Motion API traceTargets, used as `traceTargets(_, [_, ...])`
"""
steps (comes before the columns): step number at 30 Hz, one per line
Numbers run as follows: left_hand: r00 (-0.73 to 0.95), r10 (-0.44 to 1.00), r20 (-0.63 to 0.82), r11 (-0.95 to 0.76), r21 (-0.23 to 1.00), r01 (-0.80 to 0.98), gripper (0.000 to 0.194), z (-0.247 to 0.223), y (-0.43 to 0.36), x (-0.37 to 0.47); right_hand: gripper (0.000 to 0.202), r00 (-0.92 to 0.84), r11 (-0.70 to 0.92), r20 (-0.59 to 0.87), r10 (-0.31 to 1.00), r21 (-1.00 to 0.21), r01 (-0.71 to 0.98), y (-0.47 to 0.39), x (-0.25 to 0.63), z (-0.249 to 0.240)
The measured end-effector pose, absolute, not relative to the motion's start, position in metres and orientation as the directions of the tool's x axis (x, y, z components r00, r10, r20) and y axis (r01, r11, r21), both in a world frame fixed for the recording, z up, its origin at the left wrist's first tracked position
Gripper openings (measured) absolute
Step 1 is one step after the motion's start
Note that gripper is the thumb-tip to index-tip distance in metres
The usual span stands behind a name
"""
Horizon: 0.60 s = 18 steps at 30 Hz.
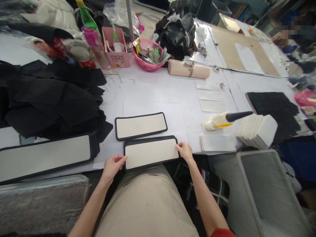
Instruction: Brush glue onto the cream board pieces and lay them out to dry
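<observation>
A white panel with a black border (pixel 151 153) lies at the table's front edge, on top of at least one other black-edged piece. My left hand (pixel 114 166) pinches its left end, fingers closed. At its right end, my right hand (pixel 185 151) grips the edge between thumb and fingers. Just behind it lies a similar bordered panel (pixel 141 126), touched by neither hand. Further left, a stack of longer black-bordered panels (pixel 45 156) reaches the front edge.
Black sheets (pixel 49 98) are heaped at left. A pink basket (pixel 148 67), pink box (pixel 118 59) and beige roll (pixel 189 69) stand behind. At right are a glue bottle (pixel 217 121), white pieces (pixel 258 130) and a grey bin (pixel 271 191); a person is at far right.
</observation>
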<state>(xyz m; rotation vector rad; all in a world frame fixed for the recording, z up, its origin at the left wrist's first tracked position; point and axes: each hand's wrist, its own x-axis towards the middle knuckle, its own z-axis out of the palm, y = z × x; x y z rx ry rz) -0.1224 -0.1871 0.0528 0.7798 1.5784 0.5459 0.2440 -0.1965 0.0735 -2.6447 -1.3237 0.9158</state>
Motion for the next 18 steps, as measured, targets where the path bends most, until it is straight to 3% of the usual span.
traceTargets(18, [-0.099, 0.772, -0.627, 0.633, 0.749, 0.197, 0.036, 0.048, -0.185, -0.116, 0.022, 0.422, -0.593, -0.494, 0.760, -0.262, 0.762, -0.193, 0.253, 0.062])
